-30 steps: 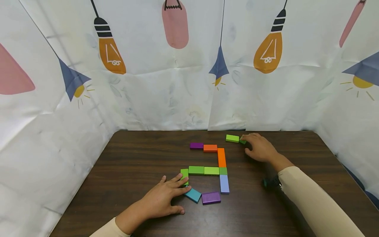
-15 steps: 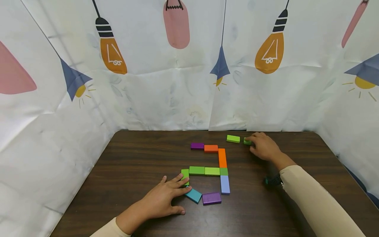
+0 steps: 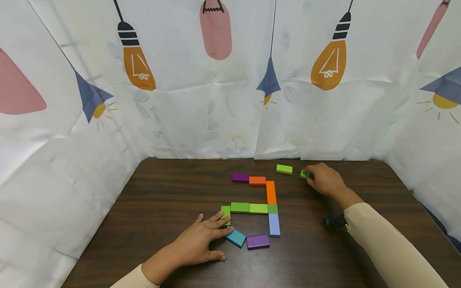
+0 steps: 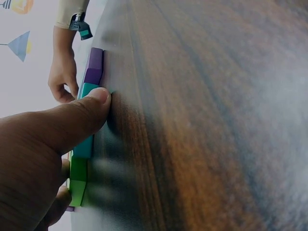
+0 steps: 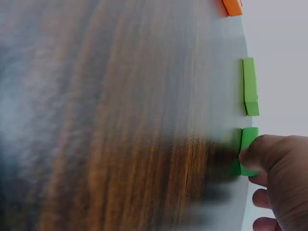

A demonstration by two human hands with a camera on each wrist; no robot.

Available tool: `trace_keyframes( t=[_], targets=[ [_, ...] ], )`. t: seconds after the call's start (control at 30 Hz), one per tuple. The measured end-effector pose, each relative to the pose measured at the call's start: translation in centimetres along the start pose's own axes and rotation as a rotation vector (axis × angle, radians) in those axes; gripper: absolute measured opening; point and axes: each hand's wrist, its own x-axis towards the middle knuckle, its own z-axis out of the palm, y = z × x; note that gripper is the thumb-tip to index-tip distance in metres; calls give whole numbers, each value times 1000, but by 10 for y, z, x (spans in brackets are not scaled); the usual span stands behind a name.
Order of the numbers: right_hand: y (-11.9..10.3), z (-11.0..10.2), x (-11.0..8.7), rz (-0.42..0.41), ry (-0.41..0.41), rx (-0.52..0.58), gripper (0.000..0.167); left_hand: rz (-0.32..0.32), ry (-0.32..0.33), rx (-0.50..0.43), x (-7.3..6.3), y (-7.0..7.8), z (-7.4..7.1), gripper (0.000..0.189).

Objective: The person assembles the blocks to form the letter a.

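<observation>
My left hand [image 3: 201, 240] lies spread, its fingertips on a lime green block [image 3: 225, 214] and a teal block [image 3: 236, 237]. In the left wrist view its thumb [image 4: 98, 98] points across in front of the teal block. At the table's far side, my right hand [image 3: 325, 180] pinches a green block [image 3: 304, 174] between thumb and fingers. The right wrist view shows the thumb against that green block [image 5: 248, 142] low over the wood. Another lime block [image 3: 284, 169] lies just left of it, with a gap between them.
A winding line of blocks crosses the dark wooden table [image 3: 162, 200]: purple [image 3: 240, 178], orange [image 3: 271, 193], green [image 3: 239, 207], light blue [image 3: 274, 225] and a nearer purple block [image 3: 257, 241]. A printed white curtain [image 3: 216, 120] stands behind the far edge.
My right hand has moved right and slightly nearer with the green block, widening its gap from the lime block. My left hand stays in place.
</observation>
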Motion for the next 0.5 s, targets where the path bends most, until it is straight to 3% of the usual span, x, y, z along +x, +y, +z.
trace_keyframes(
  t=[0.27, 0.5],
  targets=[
    [-6, -4, -13, -40, 36, 1, 29, -2, -2, -3, 0, 0, 0, 73],
    [-24, -7, -35, -151, 128, 29, 27, 11, 7, -2, 0, -1, 1, 74]
  ],
)
